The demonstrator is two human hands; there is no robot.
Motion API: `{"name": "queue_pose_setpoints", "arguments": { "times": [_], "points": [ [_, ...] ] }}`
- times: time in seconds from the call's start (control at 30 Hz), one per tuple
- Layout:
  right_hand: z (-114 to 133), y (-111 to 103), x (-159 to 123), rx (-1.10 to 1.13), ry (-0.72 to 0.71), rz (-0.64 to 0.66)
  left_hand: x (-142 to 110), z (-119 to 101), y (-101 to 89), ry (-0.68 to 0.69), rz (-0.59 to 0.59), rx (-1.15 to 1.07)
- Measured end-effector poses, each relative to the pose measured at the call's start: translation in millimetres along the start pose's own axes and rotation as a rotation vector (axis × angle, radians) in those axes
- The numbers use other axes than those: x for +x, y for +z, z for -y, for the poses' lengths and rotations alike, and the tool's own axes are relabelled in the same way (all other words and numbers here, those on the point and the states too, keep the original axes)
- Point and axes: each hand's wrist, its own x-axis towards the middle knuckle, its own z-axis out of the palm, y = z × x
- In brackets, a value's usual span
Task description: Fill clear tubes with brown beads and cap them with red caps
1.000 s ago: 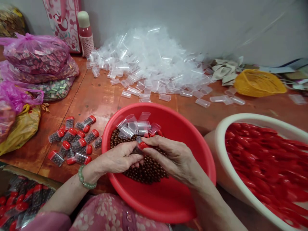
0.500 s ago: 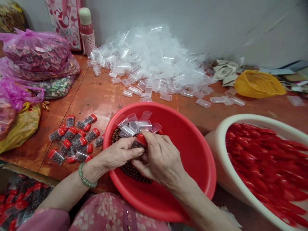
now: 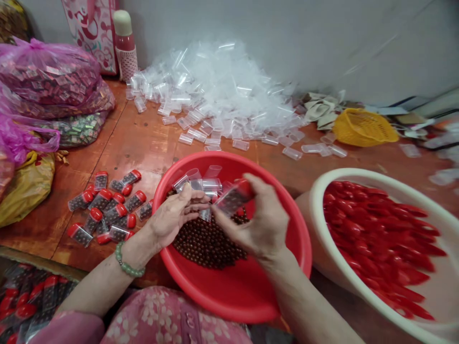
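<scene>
My right hand (image 3: 260,220) grips a clear plastic tube (image 3: 231,198) with a red cap, dark beads showing through its wall. The tube is held tilted over a red basin (image 3: 229,306). My left hand (image 3: 179,215) is open, fingers stretched toward the tube, with a green bead bracelet at the wrist. Below both hands lie brown round beads (image 3: 211,246) in the basin. Several clear tubes (image 3: 211,184) without caps rest on the beads at the basin's far side. Left of the basin, several filled red-capped tubes (image 3: 114,210) lie on the wooden table.
A large heap of clear tubes (image 3: 222,95) spreads along the wall. At right stands a white tub (image 3: 319,224) of red plastic pieces (image 3: 380,248). A yellow basket (image 3: 366,128), a bottle (image 3: 125,45) and tied plastic bags (image 3: 46,81) surround the table. Filled tubes (image 3: 32,296) lie at lower left.
Both hands were together around the red-capped tube. My left hand has come off it and opened, while my right hand has lifted the tube slightly rightward. The view has turned a little right.
</scene>
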Motion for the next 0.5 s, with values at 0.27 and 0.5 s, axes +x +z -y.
{"name": "queue_pose_setpoints", "arguments": {
  "times": [0.27,0.5],
  "points": [
    [7.5,8.2,-1.7,0.132,-0.122,0.068,-0.2,0.2,1.3,-0.003,0.035,0.102],
    [8.8,6.1,0.1,0.224,-0.130,0.115,0.6,-0.5,2.2,-0.055,0.138,0.114]
  ]
}}
